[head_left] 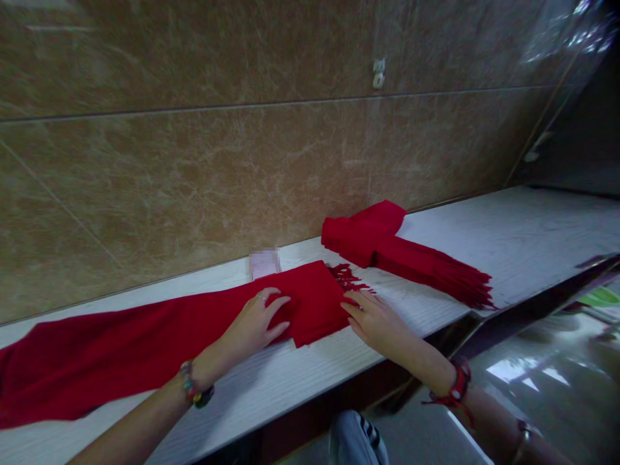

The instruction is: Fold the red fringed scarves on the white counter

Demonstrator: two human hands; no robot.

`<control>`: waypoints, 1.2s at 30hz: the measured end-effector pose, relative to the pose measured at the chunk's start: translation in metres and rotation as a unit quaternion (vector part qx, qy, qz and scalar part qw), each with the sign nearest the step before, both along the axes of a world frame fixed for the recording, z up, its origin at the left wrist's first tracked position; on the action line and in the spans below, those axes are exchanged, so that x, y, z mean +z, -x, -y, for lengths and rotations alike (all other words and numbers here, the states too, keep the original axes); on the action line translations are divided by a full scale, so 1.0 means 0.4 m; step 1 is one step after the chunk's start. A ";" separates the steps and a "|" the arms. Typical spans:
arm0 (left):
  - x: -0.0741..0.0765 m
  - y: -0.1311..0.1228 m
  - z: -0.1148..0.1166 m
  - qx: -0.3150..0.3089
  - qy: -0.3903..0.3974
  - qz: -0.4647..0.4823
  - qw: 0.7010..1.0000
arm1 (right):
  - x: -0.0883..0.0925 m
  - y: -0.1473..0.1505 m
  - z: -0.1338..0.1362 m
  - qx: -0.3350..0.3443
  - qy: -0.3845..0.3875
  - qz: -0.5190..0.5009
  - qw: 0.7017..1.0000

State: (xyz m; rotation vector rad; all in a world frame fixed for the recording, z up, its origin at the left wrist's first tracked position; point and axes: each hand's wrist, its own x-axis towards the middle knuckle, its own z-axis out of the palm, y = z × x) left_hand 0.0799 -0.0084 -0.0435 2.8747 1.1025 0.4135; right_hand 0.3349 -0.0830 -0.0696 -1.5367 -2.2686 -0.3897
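A long red scarf (140,339) lies lengthwise on the white bench top, its right end folded over into a flat panel, with fringe showing beyond the fold. Fingers spread, my left hand (256,320) rests on the scarf just left of the folded panel. At the panel's right edge, beside the fringe, my right hand (375,320) touches the cloth with thumb and fingers apart. Its outer fingertips are partly hidden. Behind it to the right sits a second red scarf (372,236), folded over itself with its fringed end pointing right.
A small pale packet or card stack (264,263) lies behind the scarf, near the brown tiled wall (194,174). The white bench (527,226) extends right, and its front edge runs close below my hands. My knee (356,439) shows beneath it.
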 end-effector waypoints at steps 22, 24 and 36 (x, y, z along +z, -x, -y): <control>-0.036 0.154 0.037 0.088 -0.062 -0.099 0.989 | -0.036 0.078 -0.091 0.156 0.004 -0.097 0.983; -0.041 0.152 0.037 0.050 -0.073 -0.096 0.991 | -0.035 0.080 -0.095 0.163 -0.002 -0.083 0.983; -0.038 0.021 0.033 -0.009 -0.139 -0.096 0.986 | 0.011 0.134 -0.102 0.189 0.024 -0.076 0.979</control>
